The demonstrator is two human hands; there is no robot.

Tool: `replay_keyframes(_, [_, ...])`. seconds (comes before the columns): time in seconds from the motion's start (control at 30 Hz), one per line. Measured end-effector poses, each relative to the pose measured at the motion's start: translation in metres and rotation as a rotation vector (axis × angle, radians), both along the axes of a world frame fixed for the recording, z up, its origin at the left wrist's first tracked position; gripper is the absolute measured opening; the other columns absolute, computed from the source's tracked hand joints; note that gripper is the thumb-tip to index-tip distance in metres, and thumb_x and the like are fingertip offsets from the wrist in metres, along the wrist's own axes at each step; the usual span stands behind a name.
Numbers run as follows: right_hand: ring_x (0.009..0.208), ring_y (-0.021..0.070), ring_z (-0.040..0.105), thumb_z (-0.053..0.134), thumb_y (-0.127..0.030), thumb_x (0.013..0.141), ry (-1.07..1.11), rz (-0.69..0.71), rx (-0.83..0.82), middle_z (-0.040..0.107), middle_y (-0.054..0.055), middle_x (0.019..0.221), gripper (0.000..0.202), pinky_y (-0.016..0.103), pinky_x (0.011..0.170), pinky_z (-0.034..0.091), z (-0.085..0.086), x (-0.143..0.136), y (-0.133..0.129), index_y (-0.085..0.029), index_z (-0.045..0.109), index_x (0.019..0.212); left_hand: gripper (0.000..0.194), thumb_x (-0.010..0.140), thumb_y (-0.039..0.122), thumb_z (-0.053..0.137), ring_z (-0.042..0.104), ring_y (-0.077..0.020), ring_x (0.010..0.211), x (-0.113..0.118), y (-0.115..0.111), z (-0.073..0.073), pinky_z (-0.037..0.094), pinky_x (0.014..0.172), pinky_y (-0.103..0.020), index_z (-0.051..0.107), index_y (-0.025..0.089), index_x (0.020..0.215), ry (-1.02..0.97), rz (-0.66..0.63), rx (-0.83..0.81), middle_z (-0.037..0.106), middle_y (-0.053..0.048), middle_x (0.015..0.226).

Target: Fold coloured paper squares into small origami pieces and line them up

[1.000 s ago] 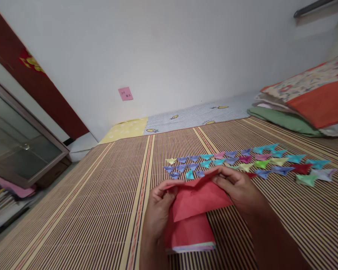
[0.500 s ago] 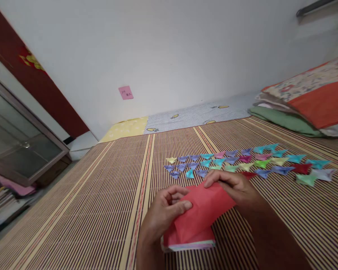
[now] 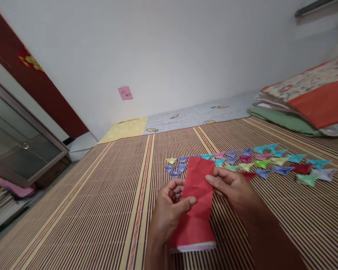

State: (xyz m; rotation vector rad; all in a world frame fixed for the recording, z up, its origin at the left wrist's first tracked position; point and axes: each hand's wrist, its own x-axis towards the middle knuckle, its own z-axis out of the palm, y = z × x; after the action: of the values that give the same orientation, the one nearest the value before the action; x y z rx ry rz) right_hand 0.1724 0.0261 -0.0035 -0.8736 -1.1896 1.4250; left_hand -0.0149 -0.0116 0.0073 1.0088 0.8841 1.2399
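A creased red paper, folded to a narrow upright strip, is between my two hands. My left hand pinches its left edge, thumb across the front. On the right edge near the top, my right hand grips it between thumb and fingers. Below the strip lies a stack of paper with a red sheet on top and pale edges showing. Beyond my hands, several small folded paper shapes in many colours stand in rows.
A striped mat covers the surface. Folded bedding lies at the back right. A patterned cloth runs along the wall, which carries a pink note. A glass-panelled cabinet stands at the left.
The red paper has gone from a wide, slanted sheet to a narrow upright strip. My right hand's fingers have moved from its top edge to its right edge, behind the paper.
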Motion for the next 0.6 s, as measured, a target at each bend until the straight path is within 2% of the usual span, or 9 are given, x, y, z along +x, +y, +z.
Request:
replay_keyframes(0.07, [0.052, 0.0105, 0.049, 0.08, -0.048, 0.082, 0.022, -0.005, -0.001, 0.057, -0.004, 0.063, 0.032, 0.024, 0.053, 0.046, 0.001, -0.002, -0.001, -0.021, 0.065, 0.074, 0.028, 0.072, 0.025, 0.089, 0.066, -0.0152, 0.073, 0.001, 0.0, -0.002, 0.05, 0.07, -0.026, 0.078, 0.017, 0.095, 0.033, -0.097, 0.001, 0.077, -0.007, 0.087])
replay_keyframes(0.13, [0.052, 0.0115, 0.051, 0.079, -0.05, 0.083, 0.003, -0.023, 0.01, 0.059, -0.003, 0.063, 0.033, 0.025, 0.053, 0.046, 0.001, -0.003, -0.002, -0.021, 0.064, 0.074, 0.018, 0.078, 0.027, 0.083, 0.065, -0.0153, 0.071, 0.002, 0.001, -0.003, 0.048, 0.068, -0.026, 0.08, 0.016, 0.092, 0.115, -0.109, 0.037, 0.075, -0.007, 0.083])
replay_keyframes(0.17, [0.052, 0.0121, 0.051, 0.077, -0.051, 0.083, -0.017, -0.042, 0.025, 0.059, -0.003, 0.062, 0.033, 0.025, 0.052, 0.045, 0.001, -0.003, -0.003, -0.022, 0.064, 0.074, 0.012, 0.08, 0.026, 0.081, 0.064, -0.0156, 0.071, 0.003, 0.002, -0.004, 0.047, 0.067, -0.026, 0.08, 0.017, 0.089, 0.184, -0.058, 0.077, 0.074, -0.007, 0.082])
replay_keyframes(0.23, [0.048, 0.0123, 0.049, 0.074, -0.051, 0.086, -0.095, -0.103, 0.074, 0.056, -0.004, 0.056, 0.033, 0.025, 0.048, 0.042, 0.002, -0.003, -0.004, -0.022, 0.063, 0.073, 0.004, 0.081, 0.021, 0.078, 0.064, -0.0178, 0.078, 0.004, 0.004, -0.004, 0.047, 0.068, -0.027, 0.079, 0.019, 0.083, 0.36, 0.152, 0.187, 0.074, -0.007, 0.087])
replay_keyframes(0.3, [0.047, 0.0126, 0.051, 0.071, -0.048, 0.089, -0.179, -0.174, 0.149, 0.057, -0.004, 0.052, 0.033, 0.025, 0.048, 0.041, 0.005, -0.003, -0.005, -0.022, 0.062, 0.07, 0.005, 0.079, 0.021, 0.078, 0.065, -0.0196, 0.083, 0.005, 0.006, -0.004, 0.047, 0.069, -0.027, 0.077, 0.02, 0.084, 0.499, 0.412, 0.249, 0.073, -0.007, 0.09])
replay_keyframes(0.37, [0.057, 0.0151, 0.061, 0.068, -0.041, 0.093, -0.237, -0.221, 0.266, 0.067, -0.001, 0.061, 0.027, 0.027, 0.057, 0.048, 0.008, -0.003, -0.007, -0.022, 0.067, 0.075, 0.013, 0.083, 0.031, 0.077, 0.064, -0.0183, 0.074, 0.006, 0.007, -0.003, 0.047, 0.064, -0.026, 0.074, 0.018, 0.082, 0.516, 0.547, 0.217, 0.071, -0.005, 0.08])
replay_keyframes(0.43, [0.073, 0.0181, 0.068, 0.065, -0.035, 0.095, -0.278, -0.227, 0.397, 0.074, 0.001, 0.076, 0.019, 0.029, 0.069, 0.053, 0.011, -0.003, -0.009, -0.022, 0.072, 0.082, 0.037, 0.09, 0.049, 0.068, 0.062, -0.0164, 0.06, 0.008, 0.006, -0.003, 0.046, 0.057, -0.026, 0.07, 0.016, 0.075, 0.388, 0.489, 0.116, 0.067, -0.005, 0.066])
replay_keyframes(0.5, [0.083, 0.019, 0.07, 0.063, -0.029, 0.097, -0.316, -0.203, 0.499, 0.075, 0.002, 0.085, 0.015, 0.031, 0.076, 0.054, 0.013, -0.003, -0.011, -0.024, 0.074, 0.088, 0.054, 0.089, 0.066, 0.062, 0.062, -0.0164, 0.052, 0.01, 0.006, -0.002, 0.047, 0.052, -0.026, 0.068, 0.014, 0.074, 0.163, 0.385, 0.003, 0.067, -0.006, 0.059])
replay_keyframes(0.6, [0.095, 0.0192, 0.071, 0.063, -0.02, 0.096, -0.336, -0.154, 0.603, 0.076, 0.002, 0.097, 0.012, 0.032, 0.085, 0.056, 0.014, -0.003, -0.012, -0.026, 0.073, 0.093, 0.061, 0.079, 0.071, 0.07, 0.069, -0.0185, 0.057, 0.011, 0.006, 0.001, 0.054, 0.056, -0.028, 0.07, 0.012, 0.091, -0.199, 0.355, -0.099, 0.073, -0.008, 0.068])
